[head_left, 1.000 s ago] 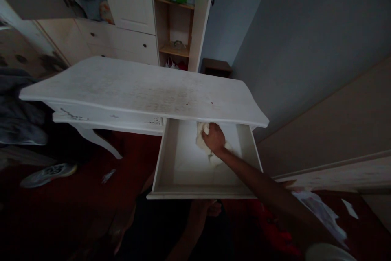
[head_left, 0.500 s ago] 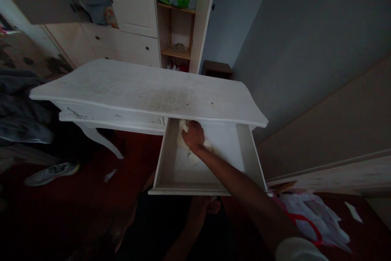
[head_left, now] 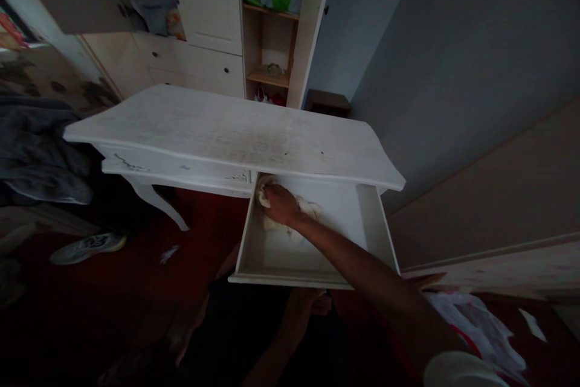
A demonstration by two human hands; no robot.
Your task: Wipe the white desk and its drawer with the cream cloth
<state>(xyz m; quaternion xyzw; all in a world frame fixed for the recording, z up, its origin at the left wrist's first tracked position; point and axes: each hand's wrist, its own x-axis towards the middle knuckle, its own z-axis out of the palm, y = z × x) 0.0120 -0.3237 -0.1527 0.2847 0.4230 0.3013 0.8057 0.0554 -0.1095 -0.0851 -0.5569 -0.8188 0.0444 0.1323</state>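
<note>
My right hand (head_left: 280, 203) is inside the pulled-out white drawer (head_left: 290, 278), closed on a cream cloth (head_left: 308, 209). It presses the cloth against the drawer's left wall near the back corner. Part of the cloth spreads over the drawer floor beneath my wrist. Below the drawer front, close to its underside, my left hand (head_left: 315, 302) has its fingers curled. Whatever it may hold is hidden in shadow. The drawer belongs to a white desk (head_left: 203, 118) with dark smudges on its top.
White cabinets (head_left: 212, 12) with open doors stand behind the desk. Grey clothing (head_left: 40, 151) hangs at the left, above a shoe (head_left: 88, 248) on the red floor. A plastic bag (head_left: 480, 320) lies at the lower right, beside a wall.
My right hand has moved left with the cloth, toward the drawer's left wall. The whole view has shifted slightly. My left hand stays under the drawer front.
</note>
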